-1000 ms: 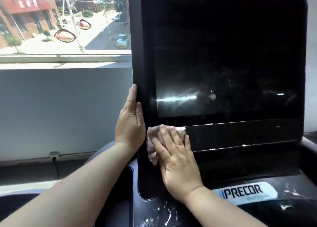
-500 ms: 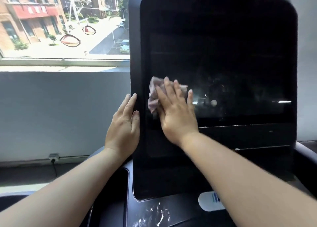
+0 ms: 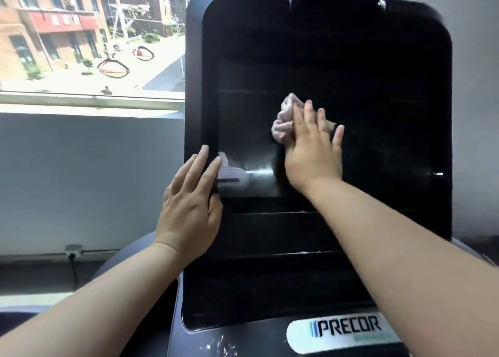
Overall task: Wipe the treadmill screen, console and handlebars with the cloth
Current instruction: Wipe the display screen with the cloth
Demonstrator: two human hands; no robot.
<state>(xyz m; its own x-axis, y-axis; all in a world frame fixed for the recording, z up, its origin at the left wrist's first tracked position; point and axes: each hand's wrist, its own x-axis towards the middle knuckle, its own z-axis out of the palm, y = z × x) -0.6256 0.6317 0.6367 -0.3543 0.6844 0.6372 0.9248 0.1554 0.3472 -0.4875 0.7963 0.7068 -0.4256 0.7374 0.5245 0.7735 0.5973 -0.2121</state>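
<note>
The treadmill's tall black screen [image 3: 378, 87] fills the middle and right of the head view. My right hand [image 3: 313, 151] lies flat on the glass near its centre and presses a crumpled pale pink cloth [image 3: 283, 122] against it; the cloth bulges out past my fingertips to the upper left. My left hand [image 3: 191, 208] rests with fingers spread on the screen's left bezel, holding nothing. Below the screen sits the dark console [image 3: 243, 340] with a white PRECOR label [image 3: 348, 329] and pale smudges. The handlebars are mostly hidden.
A window [image 3: 89, 33] at upper left looks onto a street and brick buildings. Under it runs a grey wall [image 3: 89, 181] with a socket and cable [image 3: 72, 251] near the floor. A rounded dark treadmill part [image 3: 129, 259] curves behind my left wrist.
My right hand has carried the cloth up from the strip under the screen and then rightward toward the glass's centre. My left hand slid down the left bezel, fingers now spread.
</note>
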